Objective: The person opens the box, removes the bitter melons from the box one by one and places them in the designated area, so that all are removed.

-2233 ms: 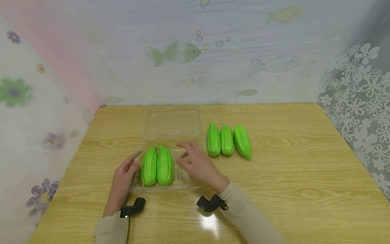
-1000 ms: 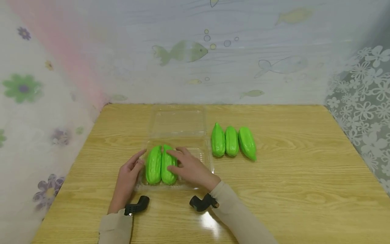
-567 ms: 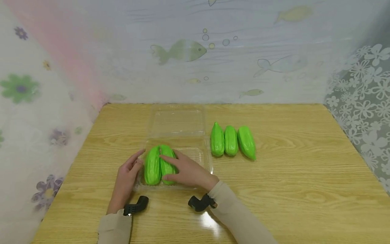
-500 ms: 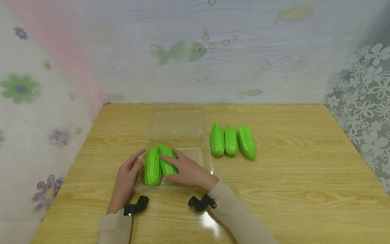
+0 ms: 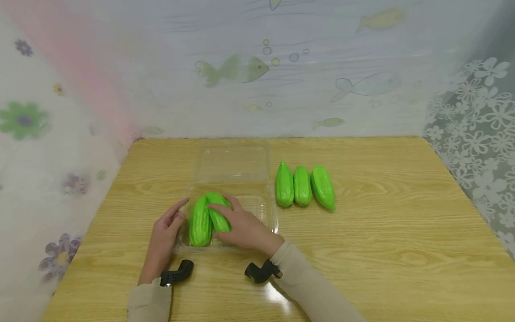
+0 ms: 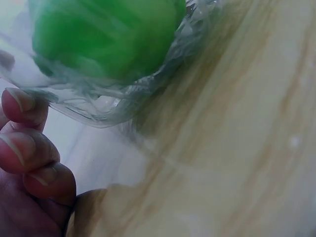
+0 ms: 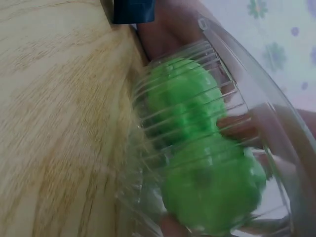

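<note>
In the head view my left hand (image 5: pixel 164 230) holds the left rim of a clear plastic clamshell box (image 5: pixel 263 223), thumb and forefinger right at the edge. Curled fingertips under that rim (image 6: pixel 74 111) show in the left wrist view. Two glossy, ribbed bright-green bitter melons lie inside. My right hand (image 5: pixel 245 226) grips the right melon (image 5: pixel 218 212), fingers over its upper part and thumb near its lower end. Its top leans against the left melon (image 5: pixel 200 223). Through the box's wall, the right wrist view shows both melons' ends and a finger (image 7: pixel 239 127) between them.
The box's clear lid (image 5: pixel 235 161) lies folded back behind it. To the right, three more bitter melons (image 5: pixel 302 185) lie in a row on the wooden table (image 5: pixel 382 237). Patterned walls stand behind and at the sides. Each wrist carries a black camera mount (image 5: pixel 259 272).
My right hand has moved left from beside the melons and taken hold of the right one. That melon now slants, its top shifted left. The left hand has stayed at the rim.
</note>
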Available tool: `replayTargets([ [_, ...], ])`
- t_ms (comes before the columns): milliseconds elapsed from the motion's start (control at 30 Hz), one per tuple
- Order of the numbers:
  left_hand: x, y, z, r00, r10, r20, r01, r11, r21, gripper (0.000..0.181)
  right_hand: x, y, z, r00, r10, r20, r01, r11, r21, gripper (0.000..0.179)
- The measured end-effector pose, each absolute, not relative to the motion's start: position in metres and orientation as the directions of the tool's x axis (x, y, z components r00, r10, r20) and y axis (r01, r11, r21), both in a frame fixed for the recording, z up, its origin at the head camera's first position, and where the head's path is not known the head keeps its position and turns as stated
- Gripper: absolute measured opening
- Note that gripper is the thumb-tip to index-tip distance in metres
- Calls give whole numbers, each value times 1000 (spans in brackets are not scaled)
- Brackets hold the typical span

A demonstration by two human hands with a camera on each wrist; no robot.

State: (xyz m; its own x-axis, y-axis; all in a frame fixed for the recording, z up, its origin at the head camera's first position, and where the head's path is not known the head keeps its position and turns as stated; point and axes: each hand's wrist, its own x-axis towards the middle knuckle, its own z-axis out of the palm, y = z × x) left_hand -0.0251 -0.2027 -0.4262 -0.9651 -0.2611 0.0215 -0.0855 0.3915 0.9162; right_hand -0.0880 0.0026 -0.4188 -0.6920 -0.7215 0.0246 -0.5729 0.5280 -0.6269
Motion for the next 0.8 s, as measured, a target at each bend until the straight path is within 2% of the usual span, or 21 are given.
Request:
replayTargets([
  [233,-24,-201,-422,-963,-269,22,-88,393,915,35,-88,6,-409,-747,-661,70,-529,528,-665,55],
  [400,-28,-211,-442,-959,-281,16,-104,407,908,35,-87,13,-401,-778,-617,121,-497,485,-720,47],
  [800,-31,-213,-449,-968,-249,20,-84,401,912,38,-96,43,-384,-819,-545,179,-458,434,-776,44],
])
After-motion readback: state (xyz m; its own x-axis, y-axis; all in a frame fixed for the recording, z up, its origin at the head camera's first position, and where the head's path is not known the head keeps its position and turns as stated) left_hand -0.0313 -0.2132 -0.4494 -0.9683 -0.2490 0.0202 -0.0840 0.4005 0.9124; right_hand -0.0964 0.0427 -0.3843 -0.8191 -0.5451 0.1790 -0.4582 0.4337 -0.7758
